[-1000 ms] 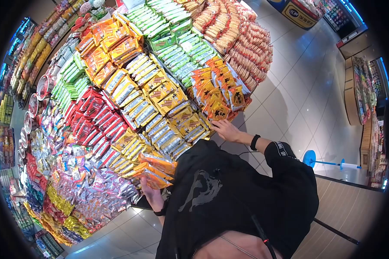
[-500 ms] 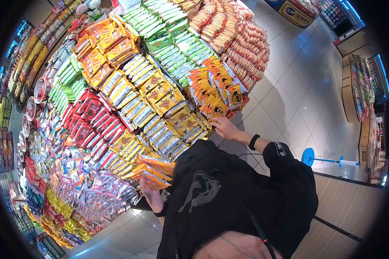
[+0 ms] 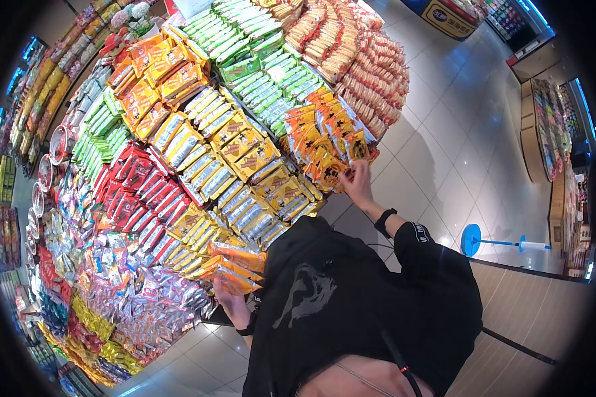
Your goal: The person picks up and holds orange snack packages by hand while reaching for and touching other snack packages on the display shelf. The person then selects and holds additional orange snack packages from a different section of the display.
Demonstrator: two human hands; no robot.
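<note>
My left hand (image 3: 229, 299), low beside my black top, is closed around several orange snack packets (image 3: 235, 264), their faces tilted up. My right hand (image 3: 359, 185) is at the near corner of a pile of orange snack packets with black print (image 3: 326, 142). Its fingers pinch the edge of one packet there; the fingertips are partly hidden. Left of that pile lie rows of yellow snack packets (image 3: 251, 159). Green packets (image 3: 265, 76) are stacked beyond them.
Red packets (image 3: 136, 178) and loose wrapped sweets (image 3: 146, 284) fill the display's left side. Bagged biscuits (image 3: 377, 79) sit at its far right. On the tiled floor (image 3: 444, 145) to the right stands a blue-based stand (image 3: 471, 239). Shelves (image 3: 546, 132) line the right side.
My right hand has moved up and right, from the near edge of the display to the corner of the orange pile. My left hand still holds its packets in nearly the same place.
</note>
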